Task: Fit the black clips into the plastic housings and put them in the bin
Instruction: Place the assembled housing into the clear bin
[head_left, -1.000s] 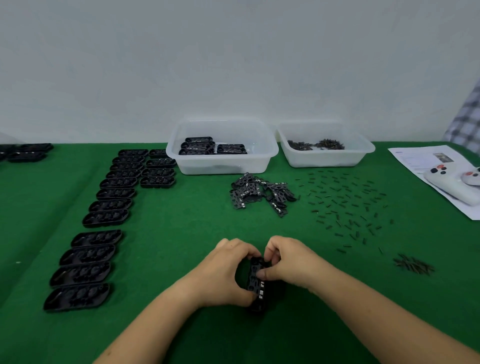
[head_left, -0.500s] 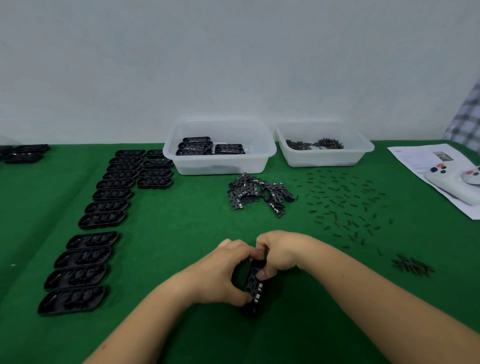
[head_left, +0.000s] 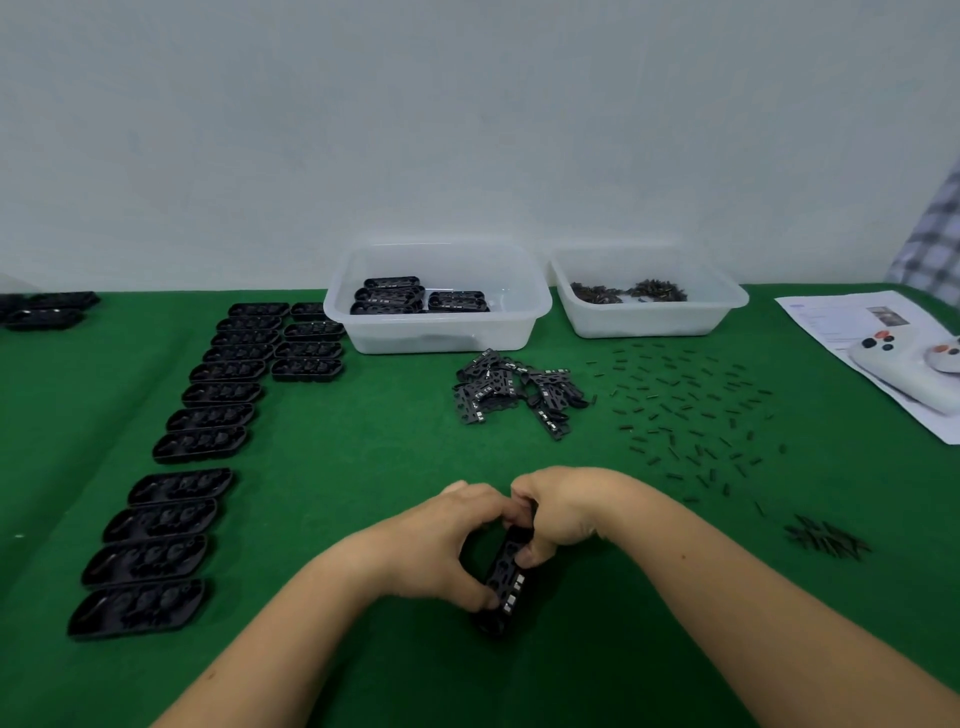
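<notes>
A black oblong plastic housing (head_left: 503, 577) with moulded recesses and small pale metal contacts along one edge sits near the front middle of the green felt-covered bench (head_left: 363, 467), tilted on end between both hands. The left hand (head_left: 452, 540) curls its grip round the housing's left side, thumb at the lower end; the right hand (head_left: 558, 512) pinches the upper right edge with bent fingers. Behind them lies a loose heap of flat black perforated clips (head_left: 514, 389), jumbled and overlapping. Further back stands a translucent white rectangular plastic bin (head_left: 436, 332) holding a few finished black housings stacked at its left and middle. Just beside it on the right, a second translucent white tub (head_left: 649, 322) holds two small clumps of dark, thin metal-looking pieces. Small black pins (head_left: 685, 410) are scattered over the felt in front of that tub, with a tighter cluster (head_left: 826, 540) near the right arm. To the left, empty glossy black housing shells (head_left: 208, 415) lie in rows. At far right, a white game controller (head_left: 914, 364) rests on a printed paper sheet (head_left: 831, 317).
</notes>
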